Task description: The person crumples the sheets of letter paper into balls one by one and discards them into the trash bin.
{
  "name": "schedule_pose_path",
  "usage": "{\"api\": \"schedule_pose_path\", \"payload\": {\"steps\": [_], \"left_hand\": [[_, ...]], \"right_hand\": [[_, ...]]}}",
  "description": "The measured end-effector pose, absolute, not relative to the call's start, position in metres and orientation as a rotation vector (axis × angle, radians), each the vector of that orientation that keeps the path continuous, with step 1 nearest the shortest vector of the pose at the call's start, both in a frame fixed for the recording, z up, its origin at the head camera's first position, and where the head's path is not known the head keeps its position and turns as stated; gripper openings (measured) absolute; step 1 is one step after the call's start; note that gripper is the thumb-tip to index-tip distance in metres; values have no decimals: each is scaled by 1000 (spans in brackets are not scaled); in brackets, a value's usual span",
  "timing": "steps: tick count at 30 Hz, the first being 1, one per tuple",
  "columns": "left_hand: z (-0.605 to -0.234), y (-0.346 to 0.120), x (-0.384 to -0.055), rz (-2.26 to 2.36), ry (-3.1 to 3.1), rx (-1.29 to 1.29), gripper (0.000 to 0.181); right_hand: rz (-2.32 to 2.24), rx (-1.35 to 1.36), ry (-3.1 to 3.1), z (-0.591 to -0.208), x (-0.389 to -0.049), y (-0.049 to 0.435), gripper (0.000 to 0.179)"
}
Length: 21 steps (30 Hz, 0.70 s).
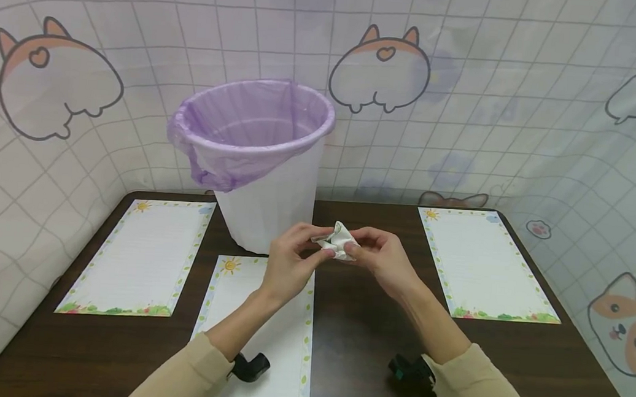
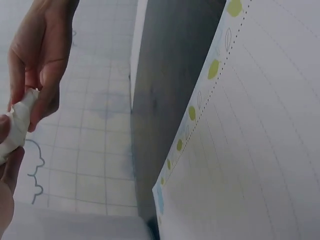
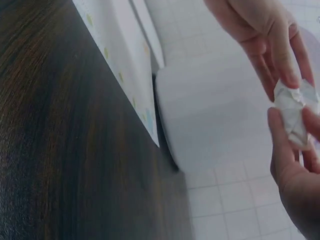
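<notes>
I take the white wastebasket (image 1: 281,199) as my landmark. In front of it, a little to its right and above the table (image 1: 354,355), is the crumpled white paper (image 1: 339,243), which does not rest on anything but my fingers. My grip is closed on it from both sides: the left hand (image 1: 290,255) pinches one side with thumb and fingers, and the right hand (image 1: 386,258) pinches the other. I think I hold it with two hands because folded paper likes to open again, and pressure from both sides keeps it small. If it carries the same print as the sheets, I cannot tell. The purple bin liner (image 1: 217,168) is turned over the rim of the wastebasket, probably so that the bag does not slip inside. One bordered sheet (image 1: 136,256) lies to the left of the wastebasket, a second bordered sheet (image 1: 285,347) lies just before its base, under my left arm, and a third bordered sheet (image 1: 485,265) lies well apart to its right. They lie flat and separate, perhaps so that each one can be reached easily.
</notes>
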<state>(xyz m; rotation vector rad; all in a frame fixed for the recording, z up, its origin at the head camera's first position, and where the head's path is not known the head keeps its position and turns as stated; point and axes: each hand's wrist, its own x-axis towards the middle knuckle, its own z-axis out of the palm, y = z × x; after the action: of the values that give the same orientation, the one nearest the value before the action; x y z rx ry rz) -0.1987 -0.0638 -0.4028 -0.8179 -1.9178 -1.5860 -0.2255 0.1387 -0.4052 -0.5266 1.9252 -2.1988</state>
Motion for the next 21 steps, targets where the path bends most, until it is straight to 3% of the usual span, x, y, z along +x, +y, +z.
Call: {"api": "schedule_pose_path", "payload": {"steps": [8,13,17,21], "left_hand": [[-408,-60,-200,-1425,-1940,-760,34],[-405,-70,-200,-1863,-1950,-781,48],[-406,-83,-202,-2255,-1843,-850,33],[-413,-93,-207,-2338,-1833,-952,23]], "right_hand": [[-2247,-519,2087,-405,-224,127,20],[-2272,-459,2011,-400,-225,134,18],[-2243,-437,1866,-397,-227,143,15],[-2181,-491,1795,-396,-227,147,17]]}}
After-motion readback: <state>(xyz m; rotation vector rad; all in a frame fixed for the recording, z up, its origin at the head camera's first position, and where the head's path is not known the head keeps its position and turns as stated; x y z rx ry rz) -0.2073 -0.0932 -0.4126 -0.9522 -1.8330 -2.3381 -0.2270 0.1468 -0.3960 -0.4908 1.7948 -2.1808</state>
